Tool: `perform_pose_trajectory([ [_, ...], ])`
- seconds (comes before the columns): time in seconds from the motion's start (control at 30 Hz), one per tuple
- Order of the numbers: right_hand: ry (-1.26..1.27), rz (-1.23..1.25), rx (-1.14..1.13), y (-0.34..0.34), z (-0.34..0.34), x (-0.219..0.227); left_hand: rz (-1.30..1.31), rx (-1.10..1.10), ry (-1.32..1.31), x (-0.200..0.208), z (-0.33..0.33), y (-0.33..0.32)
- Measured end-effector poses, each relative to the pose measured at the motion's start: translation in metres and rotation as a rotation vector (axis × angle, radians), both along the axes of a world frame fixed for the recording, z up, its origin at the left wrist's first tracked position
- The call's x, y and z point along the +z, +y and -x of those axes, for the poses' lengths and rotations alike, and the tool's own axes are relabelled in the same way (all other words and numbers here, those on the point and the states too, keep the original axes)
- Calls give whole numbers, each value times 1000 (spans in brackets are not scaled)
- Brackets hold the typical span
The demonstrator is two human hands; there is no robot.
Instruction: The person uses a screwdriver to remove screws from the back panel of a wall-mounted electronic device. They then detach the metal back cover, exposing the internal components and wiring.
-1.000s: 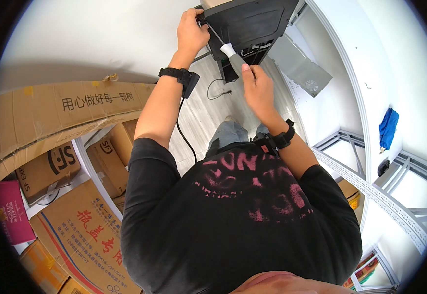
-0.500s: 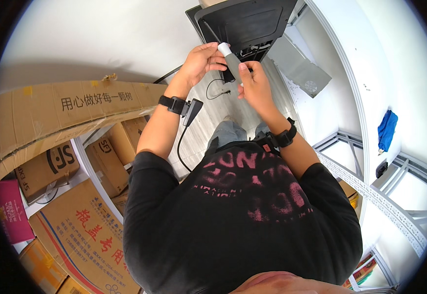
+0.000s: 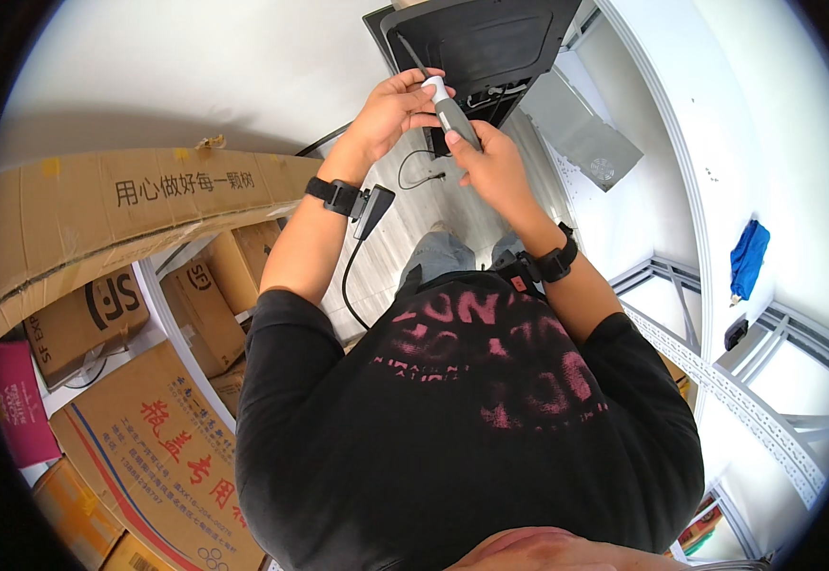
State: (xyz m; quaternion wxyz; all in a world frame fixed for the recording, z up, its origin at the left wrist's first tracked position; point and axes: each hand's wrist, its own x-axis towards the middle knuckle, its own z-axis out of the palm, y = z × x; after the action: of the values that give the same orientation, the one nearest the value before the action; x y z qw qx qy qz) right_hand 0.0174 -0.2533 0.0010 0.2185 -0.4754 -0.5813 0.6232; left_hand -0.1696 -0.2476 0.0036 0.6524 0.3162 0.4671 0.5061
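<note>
Grey-handled screwdriver (image 3: pixel 451 115) located in front of the black panel (image 3: pixel 500 46); left hand (image 3: pixel 397 116) pinched about its white collar (image 3: pixel 436 88); right hand (image 3: pixel 495 169) clamped on the handle's rear; tip contact cannot be determined.

Red characters (image 3: pixel 155 413) mark a carton (image 3: pixel 153 455), pink letters (image 3: pixel 576 368) a shirt (image 3: pixel 471 447)

Two bare hands hold a screwdriver (image 3: pixel 457 121) in front of a black machine (image 3: pixel 495 43).
The left hand (image 3: pixel 390 119) pinches its white collar while the right hand (image 3: pixel 496 171) grips the grey handle's lower end; the shaft slants up and left across the machine's panel, and whether its tip touches is unclear. A black cord (image 3: pixel 403 171) with a plug lies on the floor (image 3: pixel 376 252), and a grey sheet (image 3: pixel 581 128) leans to the right.
</note>
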Motion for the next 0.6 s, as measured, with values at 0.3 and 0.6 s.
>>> perform_pose_trajectory([
  [0.3, 159, -174, -70, -3, 11, -8, 46, 40, 74, -11, 1, 1],
  [0.6, 122, -209, -38, -2, 14, -7, 5, 1, 17, -16, 4, 1],
])
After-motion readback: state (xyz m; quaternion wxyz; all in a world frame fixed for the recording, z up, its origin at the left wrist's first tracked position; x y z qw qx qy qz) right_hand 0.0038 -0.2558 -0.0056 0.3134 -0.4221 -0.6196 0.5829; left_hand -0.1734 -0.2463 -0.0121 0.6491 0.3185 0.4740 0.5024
